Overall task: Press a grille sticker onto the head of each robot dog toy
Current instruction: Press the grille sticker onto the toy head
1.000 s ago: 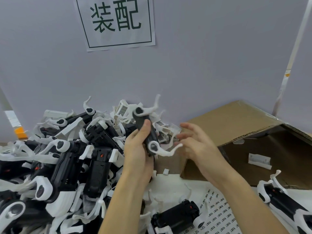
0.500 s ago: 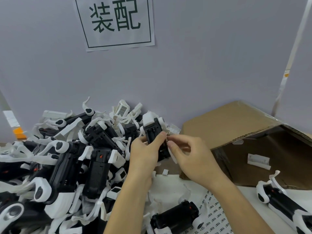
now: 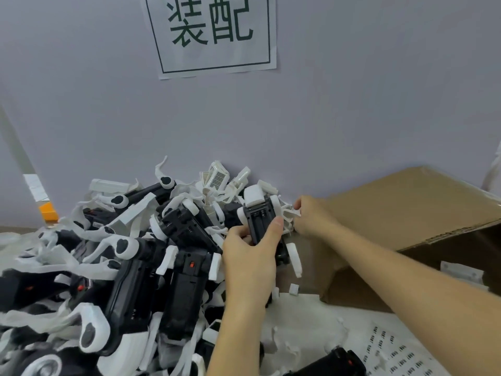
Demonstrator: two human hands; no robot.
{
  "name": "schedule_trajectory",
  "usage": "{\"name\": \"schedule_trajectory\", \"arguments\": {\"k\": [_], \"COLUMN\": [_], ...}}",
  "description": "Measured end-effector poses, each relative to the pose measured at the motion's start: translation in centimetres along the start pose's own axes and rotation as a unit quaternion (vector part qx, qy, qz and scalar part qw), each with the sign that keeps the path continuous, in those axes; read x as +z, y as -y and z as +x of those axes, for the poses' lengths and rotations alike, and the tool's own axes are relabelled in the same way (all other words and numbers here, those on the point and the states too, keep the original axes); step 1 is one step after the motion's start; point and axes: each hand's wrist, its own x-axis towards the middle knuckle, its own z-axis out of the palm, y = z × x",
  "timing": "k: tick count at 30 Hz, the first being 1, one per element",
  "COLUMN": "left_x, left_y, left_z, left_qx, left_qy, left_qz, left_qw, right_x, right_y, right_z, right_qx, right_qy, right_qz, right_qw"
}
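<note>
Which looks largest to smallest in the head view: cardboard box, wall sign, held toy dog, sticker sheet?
1. cardboard box
2. wall sign
3. and 4. held toy dog and sticker sheet: unranked, since the sheet is cut by the frame edge and lies nearer the camera.

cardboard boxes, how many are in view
1: a brown cardboard box lying open on its side at the right, beside the right hand. Others may sit outside the frame.

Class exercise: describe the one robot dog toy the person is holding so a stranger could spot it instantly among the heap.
Start at the cardboard box on the right; just left of its flap a left hand grips the held toy. Unlike the pile's toys, it is lifted upright, white head on top, black underside facing the camera.
</note>
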Motion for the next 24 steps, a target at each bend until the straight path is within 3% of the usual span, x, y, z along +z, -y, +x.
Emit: {"name": "schedule_trajectory", "arguments": {"k": [6,9,13,20,24], "left_x": [-0.1,-0.2,-0.2,-0.2,-0.2], "left_y": [0.3,0.4,0.5,0.4,0.4], "left_z": [0.3,0.3,0.3,0.3,0.2], "left_qx": [-0.003,-0.007,-0.016,-0.011,-0.008], "left_qy": [0.009,0.020,0.020,0.021,0.026], "left_qz": [0.006,0.010,0.011,0.010,0.016], "left_qw": [1.000,1.000,1.000,1.000,1.000], "right_x": [3.2,4.7,5.6,3.1,0.5], "right_y": [-0.9,-0.9,-1.2,0.1,0.5], "right_z": [4.9,6.1,5.8,3.5,1.6], "right_qx": [-0.001,-0.021,-0.013,-0.015,-0.014], "right_qy": [0.020,0.030,-0.014,-0.103,-0.114], "right_qz": [-0.086,-0.077,-0.059,-0.148,-0.053], "right_qw": [0.996,0.996,0.998,0.984,0.992]}}
